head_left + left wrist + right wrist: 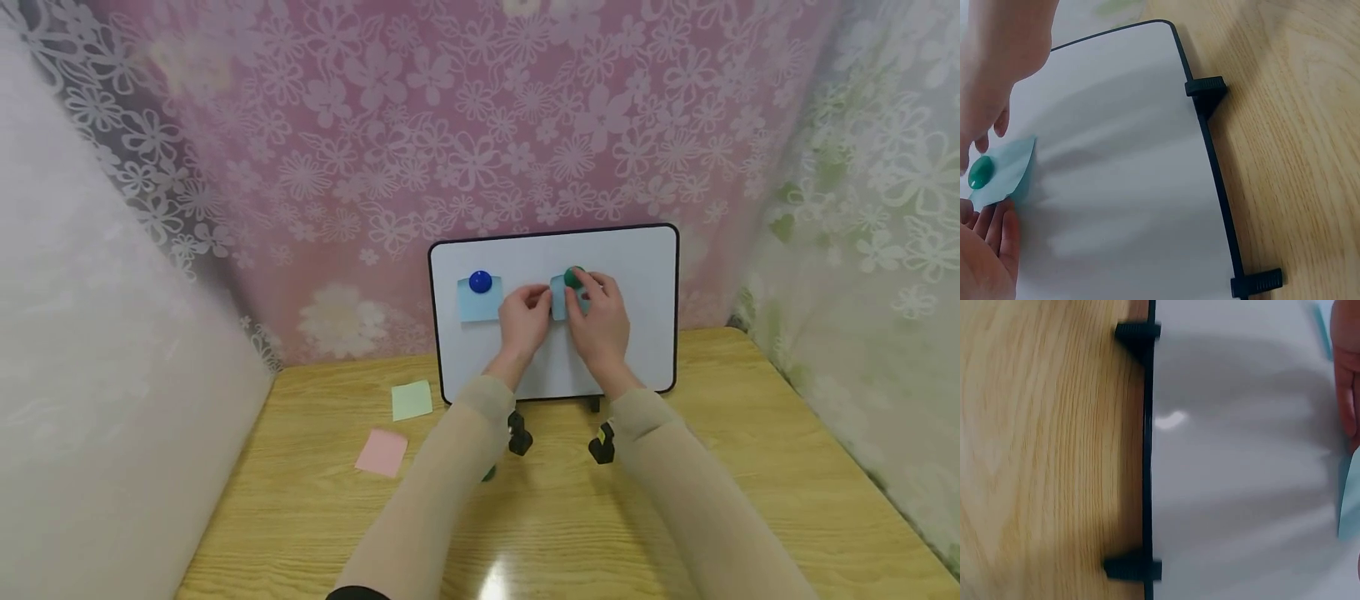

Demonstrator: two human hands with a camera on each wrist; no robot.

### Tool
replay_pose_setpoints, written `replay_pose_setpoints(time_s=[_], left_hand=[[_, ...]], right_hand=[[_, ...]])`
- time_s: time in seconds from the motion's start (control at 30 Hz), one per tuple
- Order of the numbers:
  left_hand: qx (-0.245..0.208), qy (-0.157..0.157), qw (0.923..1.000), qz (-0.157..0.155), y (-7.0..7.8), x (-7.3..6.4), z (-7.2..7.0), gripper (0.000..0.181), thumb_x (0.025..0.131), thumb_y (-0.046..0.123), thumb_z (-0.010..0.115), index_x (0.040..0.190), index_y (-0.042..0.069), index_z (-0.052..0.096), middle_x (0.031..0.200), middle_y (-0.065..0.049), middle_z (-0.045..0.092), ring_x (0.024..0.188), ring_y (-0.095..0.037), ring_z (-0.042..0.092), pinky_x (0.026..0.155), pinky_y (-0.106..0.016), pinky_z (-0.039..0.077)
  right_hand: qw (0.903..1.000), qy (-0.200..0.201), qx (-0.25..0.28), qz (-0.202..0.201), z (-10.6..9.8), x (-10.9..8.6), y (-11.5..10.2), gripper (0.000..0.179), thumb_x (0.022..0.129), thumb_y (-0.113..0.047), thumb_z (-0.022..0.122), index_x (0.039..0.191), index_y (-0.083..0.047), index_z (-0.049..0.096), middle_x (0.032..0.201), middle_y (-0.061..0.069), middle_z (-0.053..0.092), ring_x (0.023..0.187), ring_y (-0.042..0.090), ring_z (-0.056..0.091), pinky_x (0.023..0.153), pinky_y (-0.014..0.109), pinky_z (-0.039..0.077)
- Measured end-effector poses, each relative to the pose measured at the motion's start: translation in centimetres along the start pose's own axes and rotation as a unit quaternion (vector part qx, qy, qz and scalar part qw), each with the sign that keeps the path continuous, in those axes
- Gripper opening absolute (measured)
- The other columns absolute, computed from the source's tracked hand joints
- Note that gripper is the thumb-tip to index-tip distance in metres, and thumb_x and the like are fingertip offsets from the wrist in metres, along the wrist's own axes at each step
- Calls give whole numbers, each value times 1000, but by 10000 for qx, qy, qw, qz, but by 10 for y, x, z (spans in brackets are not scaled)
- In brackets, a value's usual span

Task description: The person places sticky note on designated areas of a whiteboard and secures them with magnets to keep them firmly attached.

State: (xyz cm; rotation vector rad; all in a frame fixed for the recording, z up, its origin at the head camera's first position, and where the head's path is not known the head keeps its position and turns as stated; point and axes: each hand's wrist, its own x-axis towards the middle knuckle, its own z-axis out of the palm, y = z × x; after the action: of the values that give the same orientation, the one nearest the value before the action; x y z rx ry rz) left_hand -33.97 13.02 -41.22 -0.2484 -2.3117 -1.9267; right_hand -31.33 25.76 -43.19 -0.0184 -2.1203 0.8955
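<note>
On the whiteboard [637, 333], a light-blue sticky note [558, 305] lies under a green round magnet [573, 278]. My left hand [522, 321] pinches the note's left edge; in the left wrist view its fingertips [1005, 215] meet the paper's edge. My right hand [604, 321] is over the note's right part, index fingertip at the magnet and thumb lower down, fingers loosely bent. Part of the note is hidden behind it. To the left, a second blue sticky note [478, 307] hangs under a blue magnet [480, 282].
The board leans upright near the back of the wooden table [540, 533], on black feet [519, 435]. A pale green note [412, 400] and a pink note [382, 452] lie left of it. Under my left forearm peeks a green object [489, 474], mostly hidden. Floral curtains [480, 117] surround the table.
</note>
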Motion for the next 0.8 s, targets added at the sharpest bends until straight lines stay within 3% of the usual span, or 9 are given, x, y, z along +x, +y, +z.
replay_pose_setpoints(time_s=[0.13, 0.3, 0.57, 0.8], left_hand=[[-301, -51, 9995, 8, -5, -6, -9, 23, 108, 19, 68, 124, 6, 78, 105, -2, 79, 92, -17, 75, 81, -29, 60], [-545, -120, 9984, -29, -6, -12, -22, 23, 107, 17, 69, 124, 3, 77, 103, -2, 79, 92, -22, 77, 84, -30, 61], [-694, -515, 9962, -80, -11, -25, -41, 28, 109, 19, 67, 129, 2, 74, 109, -5, 79, 93, -18, 77, 89, -31, 61], [-744, -902, 9930, -193, -28, -43, -69, 31, 110, 22, 64, 133, 2, 72, 112, -6, 79, 95, -17, 78, 89, -32, 61]], right_hand=[[9951, 278, 850, 431, 1, -11, -4, 34, 107, -21, 69, 138, -7, 72, 135, 15, 63, 103, 29, 67, 79, 33, 53], [9901, 417, 1264, 448, -1, -23, -6, 31, 107, -18, 68, 136, -5, 73, 136, 15, 64, 99, 25, 65, 73, 15, 47], [9831, 204, 1738, 530, -4, -49, -11, 31, 108, -18, 67, 135, -5, 73, 134, 12, 65, 100, 22, 65, 71, 15, 49], [9807, -232, 1817, 688, -10, -75, -17, 29, 107, -14, 66, 135, -6, 73, 130, 15, 66, 101, 18, 63, 73, 14, 48]])
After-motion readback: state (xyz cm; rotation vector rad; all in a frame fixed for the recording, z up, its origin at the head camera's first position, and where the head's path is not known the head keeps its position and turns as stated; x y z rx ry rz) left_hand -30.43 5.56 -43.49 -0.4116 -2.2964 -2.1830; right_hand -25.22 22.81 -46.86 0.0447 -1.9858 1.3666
